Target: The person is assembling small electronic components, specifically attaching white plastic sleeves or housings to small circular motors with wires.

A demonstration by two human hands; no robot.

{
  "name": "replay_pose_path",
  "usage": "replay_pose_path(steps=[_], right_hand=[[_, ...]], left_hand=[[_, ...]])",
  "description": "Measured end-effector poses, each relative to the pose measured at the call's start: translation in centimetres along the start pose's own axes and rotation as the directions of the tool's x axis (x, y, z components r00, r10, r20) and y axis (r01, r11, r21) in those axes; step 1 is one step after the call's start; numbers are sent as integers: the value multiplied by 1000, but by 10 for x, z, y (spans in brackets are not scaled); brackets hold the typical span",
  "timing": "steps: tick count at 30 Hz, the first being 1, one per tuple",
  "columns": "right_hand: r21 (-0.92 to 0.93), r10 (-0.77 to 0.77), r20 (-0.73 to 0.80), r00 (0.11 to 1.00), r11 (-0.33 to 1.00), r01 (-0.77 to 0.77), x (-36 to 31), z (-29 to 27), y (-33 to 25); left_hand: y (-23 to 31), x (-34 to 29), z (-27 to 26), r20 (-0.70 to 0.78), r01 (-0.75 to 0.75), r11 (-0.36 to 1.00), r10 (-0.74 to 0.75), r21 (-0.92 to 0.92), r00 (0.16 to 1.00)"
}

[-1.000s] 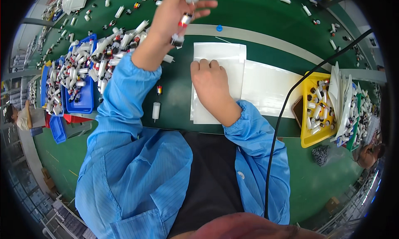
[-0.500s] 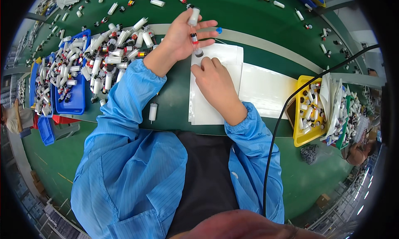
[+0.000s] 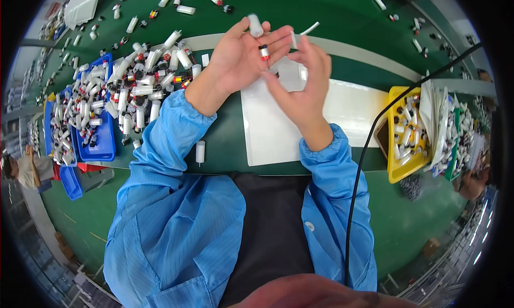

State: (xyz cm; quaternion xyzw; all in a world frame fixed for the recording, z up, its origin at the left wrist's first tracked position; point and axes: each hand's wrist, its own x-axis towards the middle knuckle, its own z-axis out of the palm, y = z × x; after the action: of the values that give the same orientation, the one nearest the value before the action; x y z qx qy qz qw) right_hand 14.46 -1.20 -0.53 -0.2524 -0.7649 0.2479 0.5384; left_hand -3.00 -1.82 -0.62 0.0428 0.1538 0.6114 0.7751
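We see the left hand (image 3: 241, 54) raised above the green bench (image 3: 225, 126), palm up, fingers cradling a white cylinder (image 3: 255, 25) and a small red-banded part (image 3: 264, 51). The right hand (image 3: 302, 86), fingers spread, meets it from the right; whether it pinches anything we cannot tell. White sheets (image 3: 267, 131) lie beneath. A blue bin (image 3: 104, 147) sits left, a yellow bin (image 3: 399, 171) right.
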Motion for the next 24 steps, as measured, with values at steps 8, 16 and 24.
replay_pose_path(steps=[8,16,24], right_hand=[[127,113,-98,989,987,-100,-15,10,20],[-37,37,-128,991,998,-42,-9,5,21],[534,324,-90,942,814,-229,1,-7,16]], left_hand=[[-12,1,5,106,-28,915,-17,403,994],[-1,-7,11,85,-140,497,132,856,988],[4,-10,19,160,-207,414,144,887,976]])
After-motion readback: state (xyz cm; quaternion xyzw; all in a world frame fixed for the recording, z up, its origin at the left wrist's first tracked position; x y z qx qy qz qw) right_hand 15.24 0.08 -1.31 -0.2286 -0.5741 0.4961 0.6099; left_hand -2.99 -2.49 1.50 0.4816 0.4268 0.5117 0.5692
